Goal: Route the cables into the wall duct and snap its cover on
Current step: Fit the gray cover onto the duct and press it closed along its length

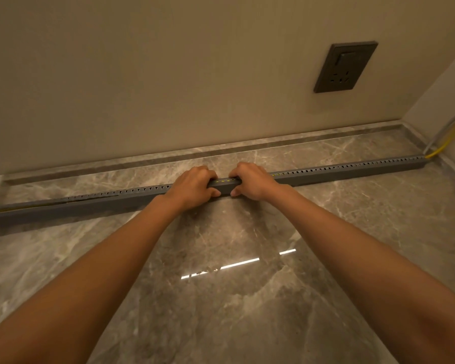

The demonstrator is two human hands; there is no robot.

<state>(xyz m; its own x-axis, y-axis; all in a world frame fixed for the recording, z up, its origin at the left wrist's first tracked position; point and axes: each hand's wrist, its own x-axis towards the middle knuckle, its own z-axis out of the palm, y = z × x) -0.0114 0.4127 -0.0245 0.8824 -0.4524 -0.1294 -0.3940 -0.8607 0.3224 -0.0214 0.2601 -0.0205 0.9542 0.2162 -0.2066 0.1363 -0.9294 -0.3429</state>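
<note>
The grey duct [326, 173] lies on the marble floor [221, 258], near the wall. Left hand [192, 183] and right hand [252, 179] each have their grip clamped around its middle; yellow cable [443, 145] exits at its right end.

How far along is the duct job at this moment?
Done: the yellow cable enters the grey duct at its right end and shows through the slots, and the cover looks seated from the middle rightward. In hand: the left hand and right hand grip the duct mid-length, pressing the cover down. Left: toward the left end the cover looks lifted, with a gap and yellow showing.
</note>
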